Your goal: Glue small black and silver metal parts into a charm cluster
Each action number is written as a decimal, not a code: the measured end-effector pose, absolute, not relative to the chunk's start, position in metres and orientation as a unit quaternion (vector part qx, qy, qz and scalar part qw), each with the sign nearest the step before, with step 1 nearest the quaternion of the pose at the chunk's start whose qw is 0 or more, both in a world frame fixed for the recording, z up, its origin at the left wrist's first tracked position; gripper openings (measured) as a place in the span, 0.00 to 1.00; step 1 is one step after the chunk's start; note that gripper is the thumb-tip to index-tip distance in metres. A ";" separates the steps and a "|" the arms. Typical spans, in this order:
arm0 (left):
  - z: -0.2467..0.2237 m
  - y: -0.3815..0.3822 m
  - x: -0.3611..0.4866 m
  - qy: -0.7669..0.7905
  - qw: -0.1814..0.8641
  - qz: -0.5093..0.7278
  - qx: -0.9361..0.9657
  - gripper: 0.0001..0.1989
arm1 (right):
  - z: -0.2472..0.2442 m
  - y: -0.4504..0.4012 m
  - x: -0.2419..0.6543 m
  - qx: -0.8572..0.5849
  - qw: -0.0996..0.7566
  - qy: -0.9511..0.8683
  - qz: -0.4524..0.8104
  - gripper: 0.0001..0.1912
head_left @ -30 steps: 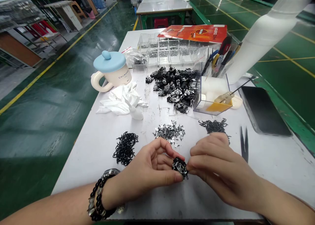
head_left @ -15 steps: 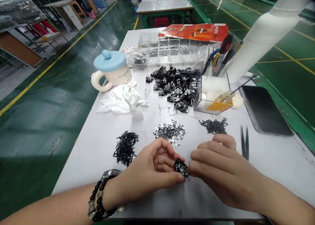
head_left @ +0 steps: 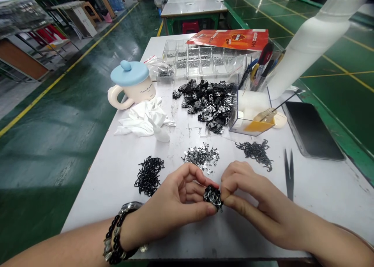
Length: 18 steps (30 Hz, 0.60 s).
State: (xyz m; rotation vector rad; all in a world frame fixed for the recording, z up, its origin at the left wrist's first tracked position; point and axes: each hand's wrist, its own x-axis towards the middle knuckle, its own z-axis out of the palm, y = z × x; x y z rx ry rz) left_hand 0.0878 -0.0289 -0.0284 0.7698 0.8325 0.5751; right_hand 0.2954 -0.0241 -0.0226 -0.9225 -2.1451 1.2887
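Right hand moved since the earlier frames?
Yes: the right hand has shifted left in view, away from the tweezers, toward the metal clump in the left hand.

Both forearms, the left forearm and the right forearm, come in from the lower corners of the view and reach toward the middle. The left hand is curled, with its fingers bent and the left thumb stretched forward. The right hand is turned inward, and its fingers are closed close together. The two hands are very near each other, and their fingertips pinch from both sides at one small place.
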 end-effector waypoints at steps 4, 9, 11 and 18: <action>-0.029 -0.030 0.087 0.380 0.815 0.279 0.337 0.17 | -0.024 -0.024 0.293 -0.342 0.260 -0.749 0.504 0.07; -0.031 -0.030 0.086 0.378 0.824 0.278 0.317 0.17 | -0.025 -0.025 0.292 -0.333 0.269 -0.781 0.455 0.06; -0.031 -0.029 0.086 0.374 0.830 0.278 0.308 0.17 | -0.025 -0.025 0.292 -0.332 0.271 -0.789 0.440 0.06; -0.032 -0.028 0.087 0.363 0.840 0.278 0.294 0.17 | -0.026 -0.025 0.293 -0.340 0.283 -0.783 0.438 0.06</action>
